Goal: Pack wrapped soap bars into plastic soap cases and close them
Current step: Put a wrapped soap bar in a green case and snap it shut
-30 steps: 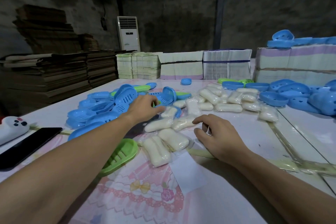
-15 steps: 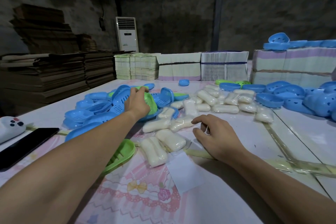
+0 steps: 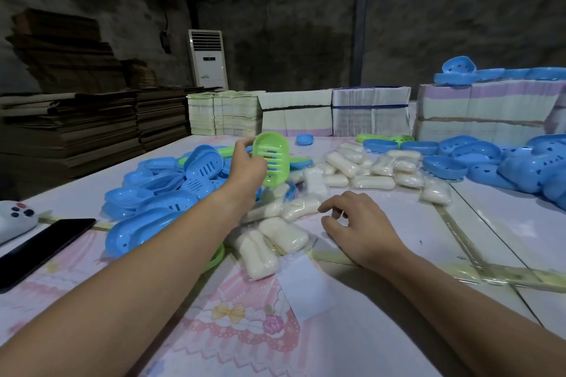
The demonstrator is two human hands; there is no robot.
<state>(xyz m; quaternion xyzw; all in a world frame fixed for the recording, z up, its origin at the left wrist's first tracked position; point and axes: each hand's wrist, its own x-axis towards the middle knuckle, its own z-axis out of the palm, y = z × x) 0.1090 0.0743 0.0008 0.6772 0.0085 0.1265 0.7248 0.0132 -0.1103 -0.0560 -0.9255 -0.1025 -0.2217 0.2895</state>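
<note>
My left hand [image 3: 245, 167] grips a green slotted soap case half [image 3: 273, 157] and holds it tilted up above the pile of blue case halves [image 3: 171, 190]. My right hand [image 3: 356, 225] rests on the table with loosely curled fingers and holds nothing. Its fingertips lie just right of a wrapped soap bar [image 3: 301, 208]. Two more wrapped soap bars [image 3: 269, 242] lie side by side in front of my left forearm. Another green case half [image 3: 216, 257] peeks out from under that forearm. Several wrapped bars [image 3: 372, 171] are heaped farther back.
Blue case halves [image 3: 490, 162] crowd the right side of the table. Stacks of flat printed cartons [image 3: 370, 115] line the far edge. A black phone [image 3: 39, 249] and a white controller [image 3: 15, 219] lie at the left. A white paper slip [image 3: 303, 285] sits near me.
My left hand has picked a green case half out of the pile and lifted it upright. My right hand has stayed beside the wrapped bars.
</note>
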